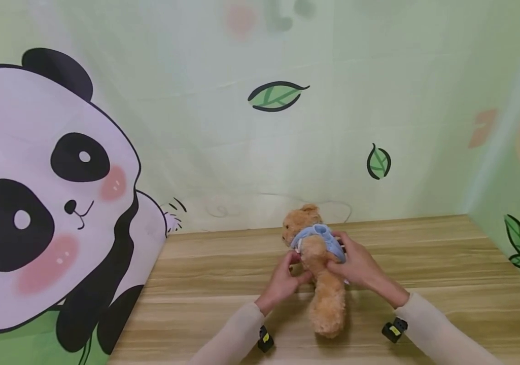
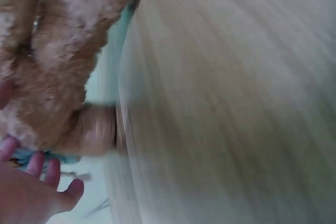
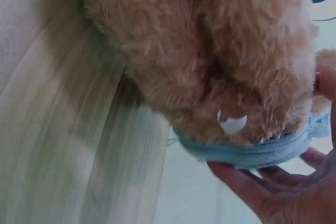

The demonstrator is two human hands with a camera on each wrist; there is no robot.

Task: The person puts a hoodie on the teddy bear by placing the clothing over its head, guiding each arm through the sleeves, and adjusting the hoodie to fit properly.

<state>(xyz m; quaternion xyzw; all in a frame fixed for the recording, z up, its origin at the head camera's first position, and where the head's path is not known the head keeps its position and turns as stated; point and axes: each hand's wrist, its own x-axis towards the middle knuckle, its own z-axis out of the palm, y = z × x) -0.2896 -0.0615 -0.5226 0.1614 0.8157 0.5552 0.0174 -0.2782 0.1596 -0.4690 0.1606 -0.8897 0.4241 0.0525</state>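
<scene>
A tan teddy bear (image 1: 321, 274) lies on the wooden table (image 1: 424, 263), head toward the far wall and legs toward me. A light blue garment (image 1: 321, 238) wraps its upper body. My left hand (image 1: 287, 276) is at the bear's left side, fingertips pinching the garment's edge (image 2: 21, 157). My right hand (image 1: 355, 267) holds the right side, its fingers (image 3: 247, 179) curled under the blue hem (image 3: 252, 156). In the left wrist view my left hand (image 2: 31, 195) sits below the tan fur (image 2: 58, 66). The right wrist view shows the fur (image 3: 210, 51) close up, with a small white tag.
A panda-print backdrop (image 1: 45, 203) rises along the table's left side. A pale green wall with leaf prints (image 1: 278, 96) stands just behind the bear. Bare wooden tabletop stretches to both sides. Small black wrist devices (image 1: 265, 338) (image 1: 394, 329) hang under my sleeves.
</scene>
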